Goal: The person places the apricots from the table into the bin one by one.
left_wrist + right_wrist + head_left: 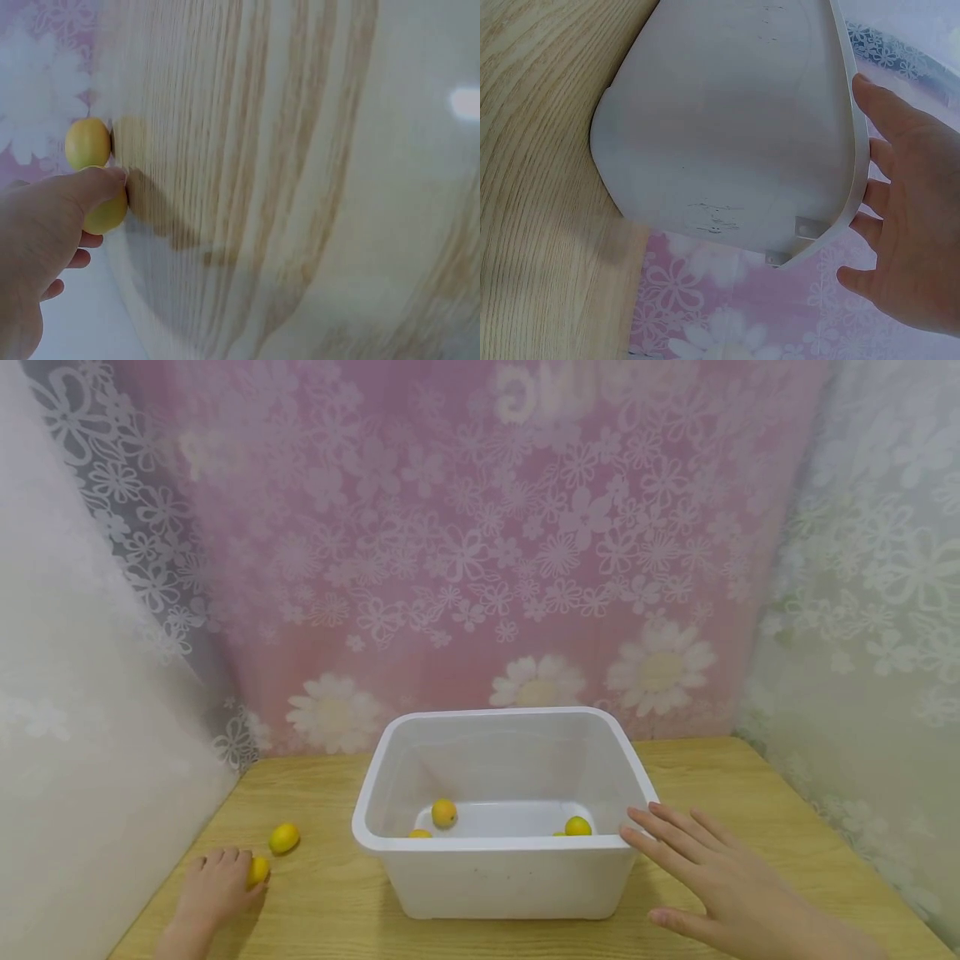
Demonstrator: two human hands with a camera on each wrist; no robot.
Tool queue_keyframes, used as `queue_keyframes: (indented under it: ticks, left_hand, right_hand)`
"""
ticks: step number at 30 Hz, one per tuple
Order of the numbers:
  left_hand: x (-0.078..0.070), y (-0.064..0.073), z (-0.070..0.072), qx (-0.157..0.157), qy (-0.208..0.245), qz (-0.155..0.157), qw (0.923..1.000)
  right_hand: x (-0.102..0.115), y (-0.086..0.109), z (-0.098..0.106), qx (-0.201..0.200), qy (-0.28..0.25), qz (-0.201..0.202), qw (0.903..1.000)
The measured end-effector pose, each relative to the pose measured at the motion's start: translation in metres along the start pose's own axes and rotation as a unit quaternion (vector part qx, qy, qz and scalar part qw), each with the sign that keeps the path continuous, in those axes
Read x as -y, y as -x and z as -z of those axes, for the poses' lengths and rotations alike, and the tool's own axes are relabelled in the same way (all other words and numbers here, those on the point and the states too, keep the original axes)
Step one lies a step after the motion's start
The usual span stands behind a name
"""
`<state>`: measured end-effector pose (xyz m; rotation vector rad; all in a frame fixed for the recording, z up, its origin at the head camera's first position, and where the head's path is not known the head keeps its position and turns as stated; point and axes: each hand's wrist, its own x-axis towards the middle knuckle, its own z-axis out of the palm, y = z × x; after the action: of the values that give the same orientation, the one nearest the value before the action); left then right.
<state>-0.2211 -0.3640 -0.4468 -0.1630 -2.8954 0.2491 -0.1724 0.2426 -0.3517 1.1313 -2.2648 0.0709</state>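
My left hand (213, 887) is low at the left of the table, its thumb and fingers round a small yellow citrus fruit (258, 871). In the left wrist view the thumb lies across that fruit (106, 216), partly covering it, and the fingers are behind. Just beyond it on the table sits a second yellow citrus fruit (284, 838). A white plastic bin (510, 883) stands mid-table. At its right front corner, my right hand (727, 877) has its fingers extended, fingertips at the rim; the right wrist view shows the hand (922, 217) holding nothing.
Inside the bin are an orange-yellow fruit (444, 813), a greenish-yellow fruit (577, 826) and others partly hidden by the front rim. The wooden table (330, 910) is bordered by a pink floral curtain (465, 652) behind and pale sheets at both sides.
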Motion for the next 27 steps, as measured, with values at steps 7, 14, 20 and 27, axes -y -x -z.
queue_keyframes:
  ticks: [7, 14, 20, 27]
  left_hand:
    - [-0.003, -0.003, 0.005, -0.012, 0.001, -0.005, 0.9999]
    - [-0.007, -0.006, 0.014, -0.022, 0.022, -0.001, 0.9995]
    - [-0.013, -0.012, 0.022, -0.056, 0.025, -0.016, 0.998]
    - [-0.019, -0.021, 0.033, -0.065, 0.028, -0.021, 0.9973]
  right_hand:
    - [0.0, 0.0, 0.0, 0.001, 0.0, -0.001, 1.0]
    - [-0.001, 0.0, 0.0, 0.006, 0.002, 0.002, 1.0]
    - [-0.001, 0.001, -0.001, 0.004, 0.005, -0.002, 1.0]
    - [-0.001, 0.0, -0.001, -0.002, 0.006, 0.0, 1.0]
